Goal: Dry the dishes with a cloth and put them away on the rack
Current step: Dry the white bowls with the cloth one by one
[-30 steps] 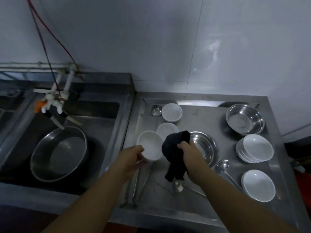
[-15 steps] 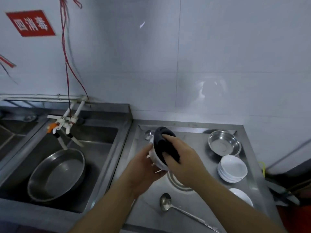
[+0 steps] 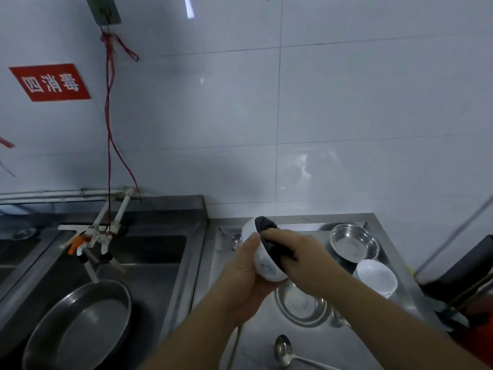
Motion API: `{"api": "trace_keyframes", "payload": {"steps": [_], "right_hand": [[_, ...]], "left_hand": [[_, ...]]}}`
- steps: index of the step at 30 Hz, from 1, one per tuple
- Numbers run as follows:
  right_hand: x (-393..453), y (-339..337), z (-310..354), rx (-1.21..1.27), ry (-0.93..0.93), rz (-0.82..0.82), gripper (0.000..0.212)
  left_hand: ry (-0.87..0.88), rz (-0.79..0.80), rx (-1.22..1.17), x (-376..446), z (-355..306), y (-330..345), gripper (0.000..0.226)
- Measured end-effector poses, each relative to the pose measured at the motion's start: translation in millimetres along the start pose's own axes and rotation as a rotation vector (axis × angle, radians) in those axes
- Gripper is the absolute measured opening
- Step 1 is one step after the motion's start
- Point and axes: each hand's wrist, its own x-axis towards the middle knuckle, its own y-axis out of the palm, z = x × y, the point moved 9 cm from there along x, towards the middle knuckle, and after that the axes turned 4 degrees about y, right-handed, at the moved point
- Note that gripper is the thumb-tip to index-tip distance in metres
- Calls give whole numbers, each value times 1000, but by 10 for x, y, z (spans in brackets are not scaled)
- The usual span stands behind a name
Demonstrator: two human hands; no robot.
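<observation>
White tiles covered the wall (image 3: 346,102) behind a shiny steel counter (image 3: 266,351). Both hands were up over the counter. The left hand (image 3: 244,276) gripped a white bowl (image 3: 262,263) from below and from the side, with its thumb lying on the bowl's outside. The bowl was tipped on its side. A dark cloth (image 3: 269,236) was stuffed inside it and stuck out over the rim. The right hand (image 3: 301,256) pressed the cloth into the bowl, fingers curled over it.

Under the hands sat a steel bowl (image 3: 301,305) on the counter; I could not tell if anything was in it. At the back right sat another steel bowl (image 3: 354,245), with only a shine in the bottom. Just in front of it was a stack of white bowls (image 3: 376,280), one inside the other. A steel ladle (image 3: 284,351) lay near the front edge, its handle pointing right. Another ladle's cup (image 3: 236,239) peeked out at the back, partly hidden by the white bowl.

To the left was a deep sink (image 3: 160,263). A big steel basin (image 3: 77,329) sat in it. A white tap (image 3: 98,236) with an orange tip hung over the sink. Red wires (image 3: 108,116) ran down the wall to it from a gray box (image 3: 105,9). A red sign (image 3: 50,82) with white writing was stuck on the wall at the left.
</observation>
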Motion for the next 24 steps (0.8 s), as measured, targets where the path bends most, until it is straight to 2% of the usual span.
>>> {"api": "trace_keyframes", "payload": {"steps": [5,8,11,13,18,21,22,24], "right_hand": [[223,296,382,-262,-35,118,42],[357,465,443,-379,148,241,30],[443,546,499,-322,321,358,24],[432,521,529,-150,424,377,20],[207,555,541,581,701,283,13],[78,721,547,1127,851,188,29],[79,751,537,1280,844,128,31],[146,760,639,1486,719,20,20]], "left_hand": [[20,8,92,-40,-218,-407,78],[89,5,196,-37,-428,-640,85],[157,72,300,-45,-633,-732,92],[179,156,331,-57,-703,-746,99],[120,340,301,-97,-685,-652,104],[114,381,274,-134,-634,-552,107],[122,378,280,-136,-643,-530,107],[161,361,293,-128,-681,-500,100]]}}
